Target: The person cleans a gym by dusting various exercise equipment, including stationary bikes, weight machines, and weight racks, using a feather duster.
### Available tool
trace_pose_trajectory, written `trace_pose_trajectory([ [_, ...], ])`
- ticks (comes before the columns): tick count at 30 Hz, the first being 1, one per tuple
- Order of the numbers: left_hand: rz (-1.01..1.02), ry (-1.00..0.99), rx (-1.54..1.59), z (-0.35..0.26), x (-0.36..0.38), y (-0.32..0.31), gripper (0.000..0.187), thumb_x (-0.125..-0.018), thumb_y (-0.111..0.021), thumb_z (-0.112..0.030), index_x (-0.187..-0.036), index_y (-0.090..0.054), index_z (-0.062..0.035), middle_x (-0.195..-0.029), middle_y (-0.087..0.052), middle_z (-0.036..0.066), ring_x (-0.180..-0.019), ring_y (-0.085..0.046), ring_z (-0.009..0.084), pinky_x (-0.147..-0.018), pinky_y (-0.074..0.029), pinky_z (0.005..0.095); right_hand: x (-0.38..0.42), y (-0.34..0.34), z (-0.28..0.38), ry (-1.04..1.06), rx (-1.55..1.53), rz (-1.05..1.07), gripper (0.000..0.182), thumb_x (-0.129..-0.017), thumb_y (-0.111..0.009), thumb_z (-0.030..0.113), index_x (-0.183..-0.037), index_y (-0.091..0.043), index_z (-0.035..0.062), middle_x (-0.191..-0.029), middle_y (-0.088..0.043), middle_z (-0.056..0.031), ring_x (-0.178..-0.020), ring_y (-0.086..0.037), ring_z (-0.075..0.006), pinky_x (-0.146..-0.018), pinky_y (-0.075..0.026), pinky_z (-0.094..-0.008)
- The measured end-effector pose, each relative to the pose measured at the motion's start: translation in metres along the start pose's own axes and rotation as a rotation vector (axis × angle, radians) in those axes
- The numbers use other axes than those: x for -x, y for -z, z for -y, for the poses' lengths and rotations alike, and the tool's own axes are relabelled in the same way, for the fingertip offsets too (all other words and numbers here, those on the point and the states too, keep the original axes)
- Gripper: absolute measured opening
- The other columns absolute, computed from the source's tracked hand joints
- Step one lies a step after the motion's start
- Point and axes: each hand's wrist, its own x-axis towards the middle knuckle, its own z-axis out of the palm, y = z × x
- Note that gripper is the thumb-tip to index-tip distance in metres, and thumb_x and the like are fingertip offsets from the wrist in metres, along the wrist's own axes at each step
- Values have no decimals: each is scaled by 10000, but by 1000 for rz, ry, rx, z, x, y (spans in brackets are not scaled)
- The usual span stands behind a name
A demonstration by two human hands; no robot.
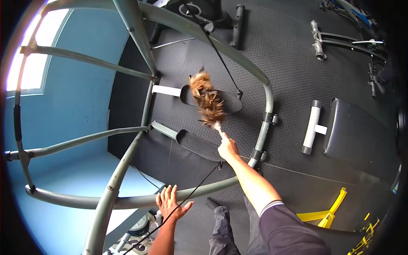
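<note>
right hand (pixel 228 148) pinching feather duster (pixel 207 98) over foot pedal (pixel 231 101); left hand (pixel 169 203) spread flat on grey bar (pixel 199 190)

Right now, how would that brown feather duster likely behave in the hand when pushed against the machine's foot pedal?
The feather duster probably flexes: its fluffy head looks soft against the foot pedal. It seems light, since the right hand holds it out by the thin handle alone. The left hand rests on the frame bar.
</note>
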Motion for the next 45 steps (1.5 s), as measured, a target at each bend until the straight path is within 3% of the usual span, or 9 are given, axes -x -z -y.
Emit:
trace_pose_trajectory([
  [8,-159,-64,-152,11,0,-35,872,-503,-707,-685,-1168,-562,-140,-1189,-530,32,-1174,-413,223,-1005,-201,448,-61,-46,85,219,124,82,348,-863,-450,163,-1187,-569,118,-913,-645,-193,-878,-635,-383,-769,-514,-469],
  [11,-200,-79,-172,10,-1,-35,718,-528,-689,-681,-1014,-629,-156,-998,-557,20,-1060,-463,212,-982,-217,446,-49,-53,82,320,503,310,298,-863,-457,178,-1097,-620,94,-892,-650,-190,-860,-645,-358,-725,-525,-449],
  [13,-228,-93,-186,12,0,-39,627,-535,-698,-652,-936,-635,-174,-958,-547,9,-1035,-470,209,-973,-217,442,-10,-54,51,388,338,205,351,-856,-460,170,-1184,-580,143,-914,-653,-160,-870,-646,-334,-719,-528,-427],
  [17,-257,-117,-183,23,0,-50,573,-535,-713,-627,-897,-626,-191,-945,-546,-5,-1033,-471,202,-979,-217,437,70,-44,-37,71,-123,-58,594,-786,-512,62,-1332,-432,280,-963,-638,-152,-851,-640,-337,-716,-517,-435],
  [23,-242,-120,-186,20,3,-48,580,-569,-707,-628,-929,-636,-179,-958,-529,-2,-1038,-450,209,-969,-226,442,175,-20,-139,-492,-85,-365,531,-763,-490,6,-1273,-507,151,-1007,-627,-233,-937,-619,-362,-781,-493,-433],
  [29,-136,-114,-184,21,6,-44,586,-583,-721,-619,-951,-637,-171,-989,-528,33,-1094,-442,216,-1013,-188,453,209,-32,-178,-431,-4,-441,603,-766,-575,64,-1339,-413,154,-847,-637,-254,-833,-637,-394,-749,-506,-479],
  [36,-199,-234,-221,25,10,-49,534,-620,-693,-589,-936,-628,-163,-990,-517,38,-1107,-441,215,-1025,-185,466,256,-91,-236,-577,-90,-406,385,-826,-491,198,-1200,-553,135,-990,-644,-203,-906,-625,-374,-777,-502,-464],
  [42,-208,-277,-210,26,12,-45,563,-611,-690,-583,-942,-611,-134,-988,-521,50,-1078,-447,237,-1017,-215,451,385,-208,-145,-502,-411,-353,558,-722,-532,74,-1257,-535,233,-943,-657,-156,-864,-631,-356,-728,-505,-447],
  [45,-208,-257,-221,20,17,-37,556,-606,-697,-576,-921,-619,-124,-968,-534,59,-1065,-454,246,-1012,-231,452,416,-240,-80,-422,-581,-354,280,-771,-498,85,-1041,-569,112,-813,-629,-220,-787,-615,-413,-658,-486,-483],
])
